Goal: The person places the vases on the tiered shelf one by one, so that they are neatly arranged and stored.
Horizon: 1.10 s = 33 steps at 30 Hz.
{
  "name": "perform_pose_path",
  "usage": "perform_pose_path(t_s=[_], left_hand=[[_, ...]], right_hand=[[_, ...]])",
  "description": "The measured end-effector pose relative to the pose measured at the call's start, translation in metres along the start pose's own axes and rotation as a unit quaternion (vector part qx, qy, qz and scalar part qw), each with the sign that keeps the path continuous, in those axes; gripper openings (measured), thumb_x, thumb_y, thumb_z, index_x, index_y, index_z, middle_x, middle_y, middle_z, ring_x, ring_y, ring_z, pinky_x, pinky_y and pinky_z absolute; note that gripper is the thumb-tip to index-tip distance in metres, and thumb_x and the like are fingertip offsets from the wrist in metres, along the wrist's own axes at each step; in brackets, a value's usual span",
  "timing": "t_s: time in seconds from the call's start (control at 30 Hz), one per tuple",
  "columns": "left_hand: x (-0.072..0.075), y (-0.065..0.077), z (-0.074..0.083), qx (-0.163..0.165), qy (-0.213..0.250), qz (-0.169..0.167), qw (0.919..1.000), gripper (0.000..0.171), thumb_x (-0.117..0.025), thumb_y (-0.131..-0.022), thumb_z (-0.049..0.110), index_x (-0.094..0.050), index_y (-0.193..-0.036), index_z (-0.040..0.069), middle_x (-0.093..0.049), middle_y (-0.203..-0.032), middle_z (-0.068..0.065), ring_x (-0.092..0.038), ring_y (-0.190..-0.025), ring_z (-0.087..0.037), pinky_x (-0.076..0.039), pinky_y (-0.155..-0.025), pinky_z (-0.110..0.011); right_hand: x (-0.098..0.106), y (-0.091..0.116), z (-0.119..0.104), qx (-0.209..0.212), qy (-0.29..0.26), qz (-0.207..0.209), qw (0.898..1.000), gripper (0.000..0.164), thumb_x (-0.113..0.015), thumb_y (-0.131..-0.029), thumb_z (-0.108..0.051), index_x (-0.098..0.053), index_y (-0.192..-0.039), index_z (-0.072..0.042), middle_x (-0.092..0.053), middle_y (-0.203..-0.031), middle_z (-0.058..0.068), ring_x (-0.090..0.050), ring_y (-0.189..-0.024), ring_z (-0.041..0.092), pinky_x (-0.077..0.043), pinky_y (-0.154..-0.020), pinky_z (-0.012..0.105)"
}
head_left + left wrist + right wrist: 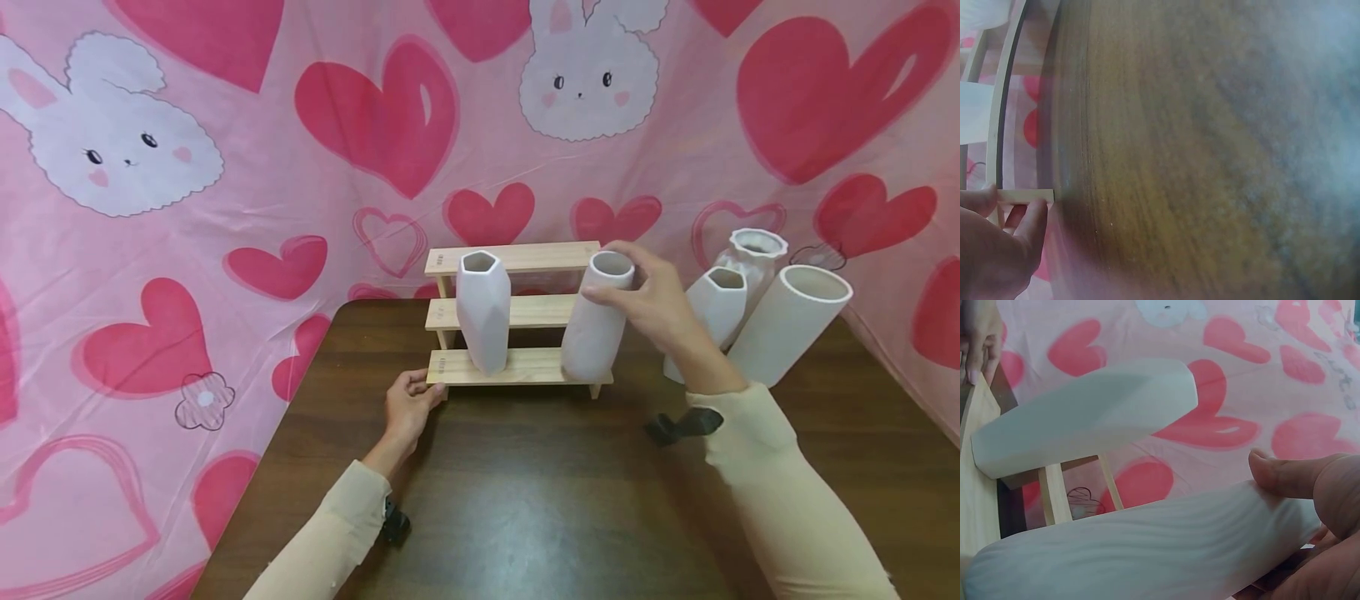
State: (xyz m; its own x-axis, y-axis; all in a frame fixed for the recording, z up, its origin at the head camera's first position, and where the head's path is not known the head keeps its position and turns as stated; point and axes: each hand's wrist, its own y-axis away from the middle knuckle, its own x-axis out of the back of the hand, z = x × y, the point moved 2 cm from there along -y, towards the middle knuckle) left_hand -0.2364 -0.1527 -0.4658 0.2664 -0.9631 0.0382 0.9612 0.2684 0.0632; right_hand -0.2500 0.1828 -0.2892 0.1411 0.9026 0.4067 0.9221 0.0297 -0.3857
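A three-tier wooden shelf stand stands on the dark table. My left hand pinches the front left end of its lowest tier; in the left wrist view, thumb and fingers close on a small leg of the stand. With my right hand I grip a white wavy-textured vase near its rim, its base at the right end of the lowest tier and its body tilted slightly. In the right wrist view the ripples on this vase show clearly. A white faceted vase stands left of it on the same tier.
To the right are a white cylindrical vase, a smaller faceted vase and a vase with a ruffled rim, grouped closely. A pink heart-patterned cloth hangs behind the brown table.
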Motion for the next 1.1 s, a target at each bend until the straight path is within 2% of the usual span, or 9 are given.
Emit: perform_pose_path(t_s=[0.13,0.4,0.7,0.87,1.1], left_hand=[[0.000,0.000,0.000,0.000,-0.003,0.000,1.0000,0.035,-0.069,-0.085,-0.005,-0.057,-0.118,-0.004,-0.065,-0.101,-0.021,-0.066,-0.084,-0.018,-0.059,-0.082,-0.034],[0.000,-0.001,0.000,0.005,-0.002,-0.002,1.0000,0.036,-0.069,-0.085,-0.005,-0.057,-0.118,-0.004,-0.065,-0.101,-0.021,-0.066,-0.089,-0.025,-0.059,-0.082,-0.034],[-0.002,-0.001,0.000,0.005,-0.003,-0.003,1.0000,0.034,-0.069,-0.085,-0.004,-0.058,-0.118,-0.003,-0.065,-0.100,-0.021,-0.067,-0.089,-0.026,-0.060,-0.079,-0.031],[-0.002,-0.001,-0.001,0.004,0.002,-0.003,1.0000,0.034,-0.069,-0.085,-0.006,-0.058,-0.117,-0.004,-0.066,-0.098,-0.020,-0.067,-0.086,-0.023,-0.060,-0.076,-0.027],[0.000,-0.002,-0.002,0.002,0.008,0.000,1.0000,0.035,-0.069,-0.084,-0.007,-0.057,-0.117,-0.005,-0.065,-0.099,-0.022,-0.066,-0.082,-0.018,-0.060,-0.077,-0.030]], right_hand=[[-0.006,-0.004,0.001,0.000,-0.010,-0.009,1.000,0.054,-0.081,-0.079,-0.020,-0.058,-0.127,-0.013,-0.062,-0.108,0.005,-0.056,-0.093,0.014,-0.052,-0.079,0.025],[-0.014,-0.012,-0.001,-0.004,-0.005,-0.031,1.000,0.059,-0.081,-0.080,-0.022,-0.055,-0.132,-0.012,-0.062,-0.113,0.010,-0.055,-0.099,0.020,-0.052,-0.088,0.040],[-0.022,-0.017,-0.003,-0.004,-0.024,-0.029,0.999,0.056,-0.081,-0.078,-0.015,-0.057,-0.128,-0.008,-0.063,-0.109,0.012,-0.056,-0.095,0.020,-0.050,-0.084,0.031],[-0.024,-0.017,-0.002,-0.002,-0.021,-0.038,0.999,0.057,-0.081,-0.078,-0.015,-0.057,-0.129,-0.009,-0.063,-0.109,0.012,-0.056,-0.095,0.019,-0.050,-0.084,0.032],[-0.028,-0.017,-0.002,0.004,-0.032,-0.062,0.998,0.059,-0.081,-0.079,-0.018,-0.055,-0.132,-0.010,-0.062,-0.110,0.012,-0.057,-0.096,0.022,-0.051,-0.086,0.036]])
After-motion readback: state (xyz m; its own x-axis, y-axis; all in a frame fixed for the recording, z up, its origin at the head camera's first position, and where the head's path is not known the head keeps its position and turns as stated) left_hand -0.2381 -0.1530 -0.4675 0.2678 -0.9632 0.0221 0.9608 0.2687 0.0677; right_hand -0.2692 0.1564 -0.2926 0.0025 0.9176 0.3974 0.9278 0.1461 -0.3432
